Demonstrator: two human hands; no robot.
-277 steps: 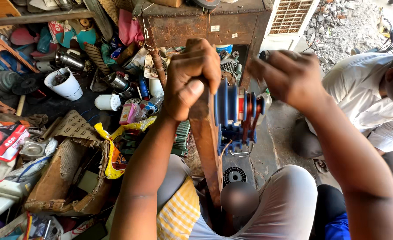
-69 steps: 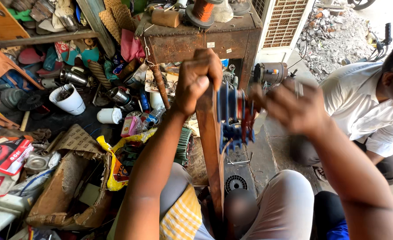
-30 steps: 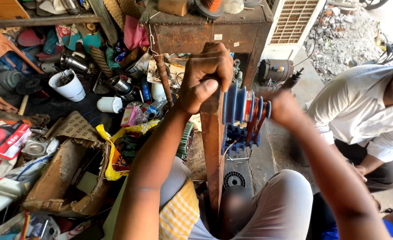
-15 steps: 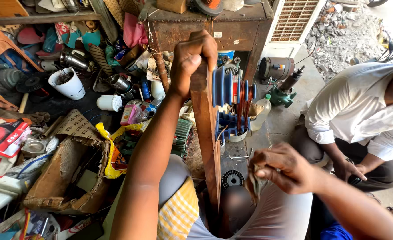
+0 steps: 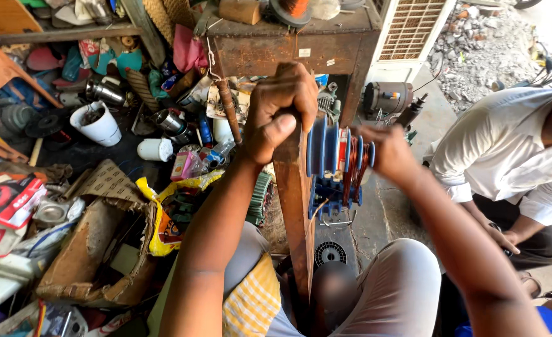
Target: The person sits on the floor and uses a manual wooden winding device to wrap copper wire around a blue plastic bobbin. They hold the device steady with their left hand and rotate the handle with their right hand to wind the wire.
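Observation:
My left hand point(image 5: 280, 111) is clenched around the top end of an upright wooden plank point(image 5: 295, 212) that stands between my knees. A blue winding former point(image 5: 325, 153) with several flanges is fixed to the plank's right side. Reddish copper wire point(image 5: 353, 170) is wound in its right-hand slots. My right hand point(image 5: 389, 151) is pressed against the former's right end, fingers curled onto it beside the copper wire. The fingertips are hidden behind the former.
A rusty metal table point(image 5: 288, 50) stands just beyond the plank, with a white air cooler point(image 5: 413, 31) and an electric motor point(image 5: 385, 97) to its right. Cups, tins and a torn cardboard box point(image 5: 88, 249) litter the left. A person in a white shirt point(image 5: 513, 162) sits at right.
My right hand dropped from the former down to my lap half a second ago and has come back up to the former's right end. My left hand has stayed on the plank.

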